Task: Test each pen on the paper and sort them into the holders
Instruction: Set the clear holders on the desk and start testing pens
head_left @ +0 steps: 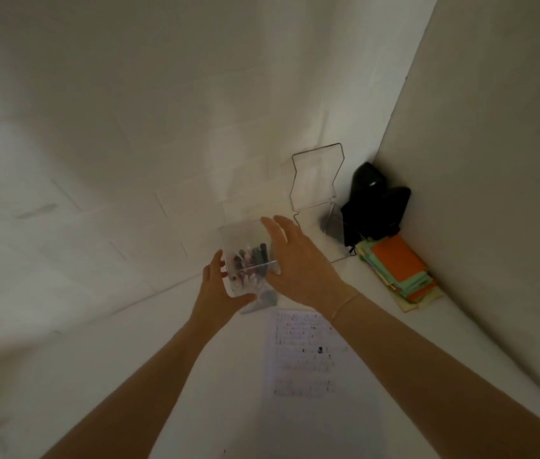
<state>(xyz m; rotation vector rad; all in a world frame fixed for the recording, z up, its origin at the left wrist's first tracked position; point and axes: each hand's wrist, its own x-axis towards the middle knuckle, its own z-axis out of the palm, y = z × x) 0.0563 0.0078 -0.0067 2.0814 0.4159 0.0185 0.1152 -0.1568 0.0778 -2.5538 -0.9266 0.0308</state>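
1. Reaching out over a white table (215, 409), both bare arms are stretching toward a clear plastic holder (245, 236) sitting just past the middle of the view.
2. The left hand (220, 289) is cupping the holder's near left corner at about 7 o'clock, thumb on the side wall and fingers wrapping under the front; it is grasping the holder.
3. The right hand (298, 263) is lying against the holder's right side at about 3 o'clock, its fingers (276, 226) spread and straight along the wall. How firmly it is pressing I cannot tell; the hand is looking flat and released, not clenched.
4. Pens (252, 256) are standing bunched inside the holder, dark and pinkish caps showing through the clear wall. The blur is hiding how many there are.
5. A sheet of paper (308, 359) is lying flat at 6 o'clock from the holder, just beside its base, carrying rows of small scribble marks and one darker blot.
6. A second clear holder (316, 180) is standing at 2 o'clock from the first, apart from both hands, with nothing showing inside it.
7. A black object (374, 207) is sitting in the corner at 3 o'clock from that second holder, close beside it.
8. A stack of coloured notes (401, 270), orange on top with green and yellow beneath, is lying just in front of the black object.
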